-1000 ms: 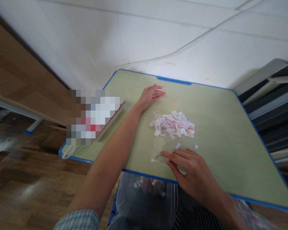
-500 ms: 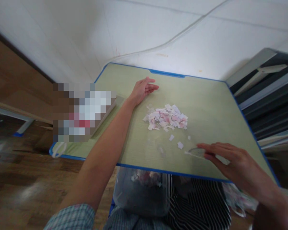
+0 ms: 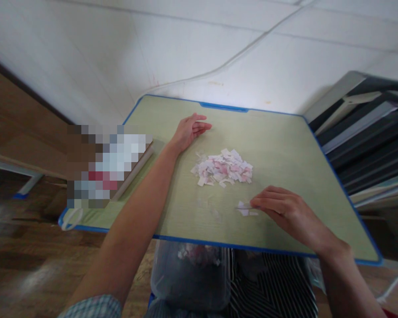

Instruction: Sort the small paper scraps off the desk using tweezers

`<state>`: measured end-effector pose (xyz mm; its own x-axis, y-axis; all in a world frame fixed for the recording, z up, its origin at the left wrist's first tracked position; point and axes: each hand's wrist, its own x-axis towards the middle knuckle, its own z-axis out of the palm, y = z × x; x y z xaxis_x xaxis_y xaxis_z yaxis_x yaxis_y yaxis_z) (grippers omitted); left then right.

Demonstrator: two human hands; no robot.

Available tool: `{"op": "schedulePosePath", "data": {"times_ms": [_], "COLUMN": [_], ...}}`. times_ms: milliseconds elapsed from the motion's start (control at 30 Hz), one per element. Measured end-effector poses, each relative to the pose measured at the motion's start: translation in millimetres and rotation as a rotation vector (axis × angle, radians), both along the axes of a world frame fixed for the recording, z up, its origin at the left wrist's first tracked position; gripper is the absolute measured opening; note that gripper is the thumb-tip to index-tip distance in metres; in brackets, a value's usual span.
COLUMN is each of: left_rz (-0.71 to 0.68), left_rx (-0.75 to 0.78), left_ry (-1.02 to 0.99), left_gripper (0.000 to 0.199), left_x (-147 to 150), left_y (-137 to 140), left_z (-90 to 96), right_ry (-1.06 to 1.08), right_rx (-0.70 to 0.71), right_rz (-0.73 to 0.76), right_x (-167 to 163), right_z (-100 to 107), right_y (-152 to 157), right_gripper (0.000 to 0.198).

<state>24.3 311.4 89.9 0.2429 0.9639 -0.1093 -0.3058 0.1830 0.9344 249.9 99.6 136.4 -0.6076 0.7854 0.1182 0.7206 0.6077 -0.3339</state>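
Fingers loosely stretched, my left hand point(image 3: 187, 133) rests open on the pale green tabletop, behind and left of a heap of small white and pinkish paper pieces point(image 3: 222, 168). It holds nothing. My right hand point(image 3: 281, 207) is closed in a pinch on thin tweezers point(image 3: 248, 207), mostly hidden by the fingers. Their slim tip lies over a few loose paper scraps point(image 3: 243, 212) in front of the heap; whether a scrap is gripped I cannot tell. Faint clear film bits point(image 3: 215, 215) lie left of these scraps.
The table point(image 3: 285, 145) has a blue rim. A book-like block point(image 3: 132, 172), partly pixelated, lies at its left. Below the front edge sits a clear plastic tub point(image 3: 190, 282) with more scraps. Folded dark panels point(image 3: 368, 137) lean at the right; a white wall stands behind.
My right hand has moved left and slightly forward, bringing the tweezers over the loose scraps. Some of those scraps now lie together. My left hand keeps its pose; the view has shifted slightly.
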Motion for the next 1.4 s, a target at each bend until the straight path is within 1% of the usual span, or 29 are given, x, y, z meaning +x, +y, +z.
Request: {"op": "schedulePosePath", "data": {"times_ms": [67,100,167,233,333,400,467,533,600,667,800,933,1000,1100,1167,1300,1400], "left_rz": [0.008,0.01,0.008,0.008,0.014,0.016,0.014,0.007,0.0,-0.002,0.015,0.009,0.006,-0.002,-0.006,-0.007,-0.012], "left_rx": [-0.01,-0.012,-0.008,-0.004,-0.004,-0.001,0.007,0.019,0.029,0.029,0.01,0.012,0.017,0.02,0.024,0.03,0.029], "left_ry": [0.004,0.006,0.008,0.012,0.012,0.006,-0.002,-0.011,-0.016,-0.012,0.005,-0.006,-0.006,-0.015,-0.022,-0.016,-0.026], "left_gripper": [0.041,0.043,0.044,0.043,0.04,0.039,0.037,0.035,0.033,0.033,0.036,0.036,0.035,0.031,0.03,0.03,0.03], "left_x": [-0.2,-0.2,0.0,0.1,0.2,0.2,0.2,0.0,-0.2,-0.4,-0.2,0.3,0.3,0.0,-0.2,-0.3,-0.3], "left_y": [-0.6,-1.1,-2.0,-2.4,-2.1,-1.5,-0.8,-0.3,-0.1,-0.4,-1.8,-1.7,-1.4,-1.3,-1.4,-0.5,0.4], "left_z": [0.1,0.4,1.0,1.4,1.0,0.1,-1.0,-2.2,-2.9,-2.9,-1.6,-1.0,-1.1,-1.2,-1.4,-2.2,-2.6], "right_ry": [0.001,0.003,0.017,0.034,-0.009,-0.084,-0.151,-0.212,-0.238,-0.227,-0.241,-0.255,-0.227,-0.167,-0.173,-0.217,-0.197], "right_rx": [-0.033,-0.026,0.04,0.132,0.244,0.271,0.237,0.174,0.185,0.222,0.236,0.175,0.197,0.281,0.294,0.222,0.232], "right_rz": [0.02,0.009,-0.06,-0.141,-0.177,-0.183,-0.155,-0.104,-0.109,-0.139,-0.163,-0.116,-0.131,-0.207,-0.224,-0.146,-0.16], "right_x": [7.8,9.2,5.7,-5.2,-24.7,-31.6,-30.3,-23.6,-17.1,-14.9,-17.5,-10.7,-6.8,-6.5,-7.9,-4.9,-0.5], "right_z": [4.2,5.1,3.5,-2.4,-12.8,-14.3,-9.0,0.6,9.0,12.4,7.7,5.8,5.1,0.7,-2.0,0.9,4.6], "right_y": [-5.5,-6.4,-3.6,3.8,16.4,21.1,21.8,20.8,20.9,22.8,25.7,20.2,18.7,21.4,23.9,23.5,21.3], "right_gripper": [0.024,0.024,0.023,0.021,0.02,0.019,0.019,0.02,0.021,0.02,0.018,0.017,0.017,0.018,0.018,0.018,0.019]}}
